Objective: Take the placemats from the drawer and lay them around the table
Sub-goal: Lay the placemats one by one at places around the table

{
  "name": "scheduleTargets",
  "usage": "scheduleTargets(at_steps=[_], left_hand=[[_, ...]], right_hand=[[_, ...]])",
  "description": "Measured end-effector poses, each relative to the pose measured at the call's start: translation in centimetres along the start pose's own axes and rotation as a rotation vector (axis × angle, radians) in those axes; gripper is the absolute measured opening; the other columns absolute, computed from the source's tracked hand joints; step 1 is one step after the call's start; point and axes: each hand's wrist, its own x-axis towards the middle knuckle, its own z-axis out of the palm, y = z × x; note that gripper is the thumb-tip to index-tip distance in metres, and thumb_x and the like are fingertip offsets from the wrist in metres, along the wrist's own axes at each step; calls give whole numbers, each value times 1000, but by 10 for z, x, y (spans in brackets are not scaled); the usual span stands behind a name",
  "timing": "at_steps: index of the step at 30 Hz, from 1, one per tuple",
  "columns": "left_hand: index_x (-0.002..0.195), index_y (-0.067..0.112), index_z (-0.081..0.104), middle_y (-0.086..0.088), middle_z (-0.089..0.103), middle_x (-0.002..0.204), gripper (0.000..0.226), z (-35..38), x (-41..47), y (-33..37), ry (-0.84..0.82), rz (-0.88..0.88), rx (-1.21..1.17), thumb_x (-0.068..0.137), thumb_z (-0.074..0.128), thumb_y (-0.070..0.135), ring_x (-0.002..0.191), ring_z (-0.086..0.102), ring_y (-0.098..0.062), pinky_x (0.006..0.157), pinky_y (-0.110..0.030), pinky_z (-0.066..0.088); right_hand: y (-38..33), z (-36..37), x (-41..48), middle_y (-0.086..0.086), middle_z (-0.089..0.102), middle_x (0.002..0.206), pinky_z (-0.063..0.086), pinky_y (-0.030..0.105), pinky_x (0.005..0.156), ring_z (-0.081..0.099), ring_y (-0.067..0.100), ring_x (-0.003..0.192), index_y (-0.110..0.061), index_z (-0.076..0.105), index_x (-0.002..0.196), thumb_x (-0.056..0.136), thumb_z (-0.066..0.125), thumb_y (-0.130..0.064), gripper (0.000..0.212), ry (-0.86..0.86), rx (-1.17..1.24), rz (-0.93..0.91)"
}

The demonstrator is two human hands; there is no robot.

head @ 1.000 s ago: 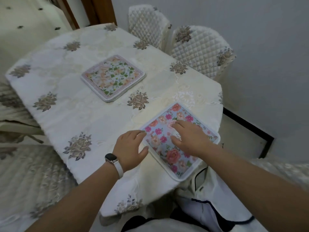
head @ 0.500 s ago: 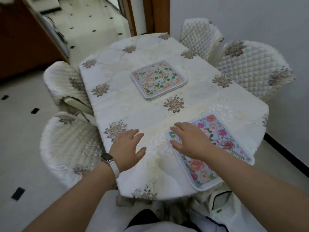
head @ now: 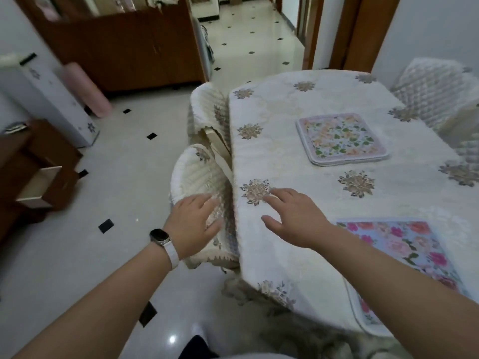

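Note:
A pink-flowered placemat (head: 404, 244) lies flat at the near right edge of the table (head: 298, 141), partly under my right forearm. A stack of placemats with orange flowers and green leaves (head: 339, 138) sits near the table's middle. My right hand (head: 293, 218) hovers open over the cloth, left of the pink mat, holding nothing. My left hand (head: 194, 224), a watch on its wrist, is open with fingers spread above the near chair (head: 197, 177), off the table's left edge. An open drawer (head: 39, 185) shows at the far left.
Two quilted chairs stand pushed in along the table's left side, two more (head: 435, 89) at the far right. A dark wooden drawer unit (head: 49, 156), a white appliance (head: 49, 99) and a brown cabinet (head: 124, 50) line the left and back. Tiled floor runs between them.
My view has swung left, away from the table toward the drawer. My right hand has lifted off the pink placemat and moved left; my left hand has left the tabletop.

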Motion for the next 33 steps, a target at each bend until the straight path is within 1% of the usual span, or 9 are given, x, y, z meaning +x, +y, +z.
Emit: scheduleTargets(at_steps=[4,6,8,12,17,20,25,29,33], left_hand=[[128,15,61,-10,61,129,57,-10,-22,-54,8,-67,22,87,41,49,118,56,-31,100,-46,43],[127,15,61,-8,61,128,53,-13,-32,-85,27,-82,26,88,44,47,117,56,-30,99,-45,42],[125,16,61,-7,61,126,50,-16,-41,-119,39,-86,19,88,45,46,116,56,-29,98,-43,41],[126,15,60,-9,60,129,54,-21,-60,-200,47,-116,-4,88,40,48,119,54,-30,101,-45,40],[127,14,61,-10,58,132,57,-36,-86,-306,90,-171,-50,87,40,49,122,52,-30,103,-44,38],[130,16,59,-9,56,136,55,-49,-95,-355,100,-206,-60,87,43,46,125,50,-29,104,-43,37],[124,13,63,-12,60,129,59,-55,-89,-398,142,-187,-101,84,39,47,118,55,-32,98,-45,41],[123,12,64,-13,60,129,59,-53,-73,-418,132,-154,-111,84,37,48,118,55,-32,99,-44,40],[122,14,64,-10,60,130,54,-54,-46,-440,150,-147,-118,85,42,46,119,54,-31,99,-44,39]], right_hand=[[-51,7,38,2,43,150,29,38,112,35,23,138,-23,45,144,96,40,-54,57,-28,-5,-65],[-77,12,58,2,42,151,27,39,113,35,24,138,-24,43,145,96,39,-55,58,-35,-10,-79],[-106,17,79,0,43,150,29,41,111,36,23,137,-24,43,145,95,39,-55,59,-45,-13,-81],[-168,31,130,0,41,151,32,42,111,35,22,138,-24,41,146,96,38,-57,60,-66,-12,-52],[-251,38,207,0,42,151,31,39,111,36,21,137,-22,43,146,96,41,-53,58,-20,22,-13],[-292,37,235,0,44,149,32,39,109,37,22,135,-21,44,144,96,44,-51,57,13,45,-14],[-318,41,265,-1,44,148,32,38,108,38,21,135,-23,45,144,96,46,-52,56,-1,-20,-6],[-316,43,291,0,46,147,36,40,104,40,21,133,-23,46,142,95,46,-53,56,-1,-66,6],[-306,43,332,1,44,148,36,43,107,39,22,134,-23,45,143,95,44,-55,58,-1,-36,37]])
